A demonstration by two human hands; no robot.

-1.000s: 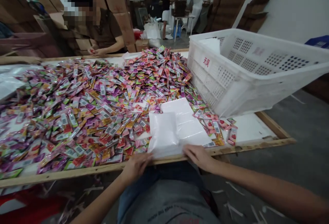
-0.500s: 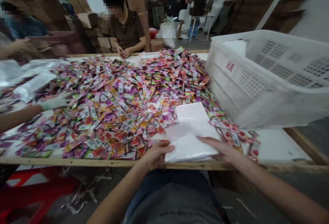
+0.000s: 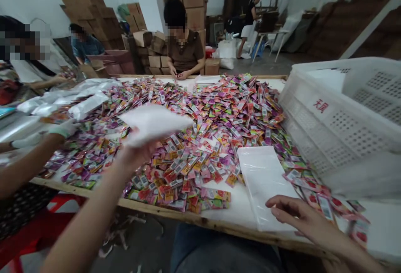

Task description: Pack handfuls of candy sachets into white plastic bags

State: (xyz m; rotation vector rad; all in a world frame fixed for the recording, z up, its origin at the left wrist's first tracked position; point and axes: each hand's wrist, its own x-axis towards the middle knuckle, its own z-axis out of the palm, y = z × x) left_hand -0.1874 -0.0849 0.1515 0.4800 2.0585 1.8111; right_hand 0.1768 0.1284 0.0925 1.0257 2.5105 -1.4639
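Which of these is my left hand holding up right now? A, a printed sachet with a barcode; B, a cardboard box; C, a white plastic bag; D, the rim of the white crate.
C. Your left hand holds a white plastic bag up above the pile of sachets.

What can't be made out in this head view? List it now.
Sachets: print too small to read across the heap.
Left hand: fingers hidden behind the white plastic sheet, itself blurred.
White perforated crate: cut off by the right edge, contents mostly unseen.
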